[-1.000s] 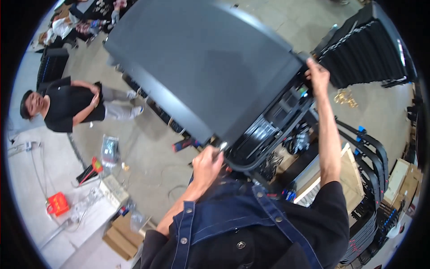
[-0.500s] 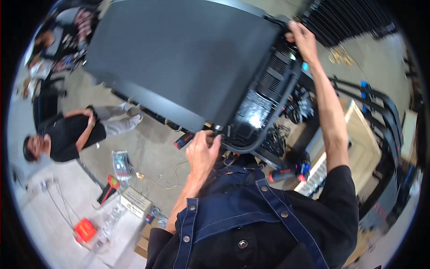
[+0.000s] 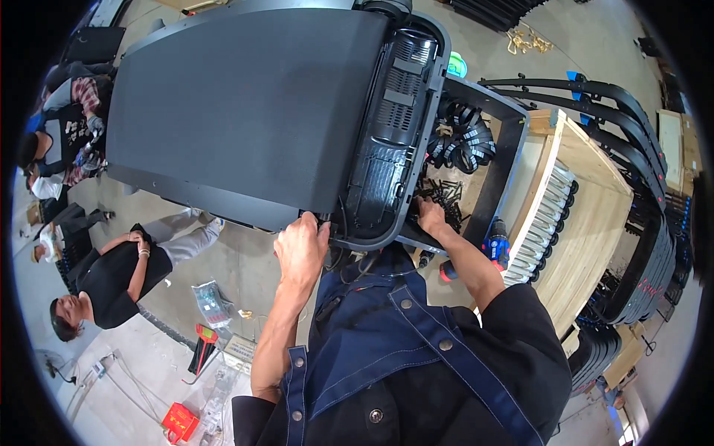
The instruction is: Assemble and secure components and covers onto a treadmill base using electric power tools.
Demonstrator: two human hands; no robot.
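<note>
A treadmill deck with a wide dark belt [image 3: 238, 111] lies in front of me, its black vented motor tray [image 3: 383, 163] at the right end. My left hand [image 3: 301, 253] is at the near corner of the deck, fingers curled and pressed together beside the roller end; what they pinch is hidden. My right hand [image 3: 431, 217] reaches down into a dark-framed tray [image 3: 508, 160] right of the deck, by a heap of small black rod-like parts [image 3: 445, 195]. Its fingers are bent and partly hidden. Coiled black belts [image 3: 472, 141] lie beyond that heap.
A blue cordless drill [image 3: 497, 241] stands near a wooden crate [image 3: 595, 201] with a row of silver cylinders [image 3: 547, 223]. Curved black frames [image 3: 632, 111] are stacked at the right. A person [image 3: 119, 275] stands at the left; a red-and-black tool [image 3: 204, 343] lies on a pale surface.
My right hand has come down from the motor tray's far end to the small black parts. My left hand stays at the deck corner. The view has shifted, showing more to the right.
</note>
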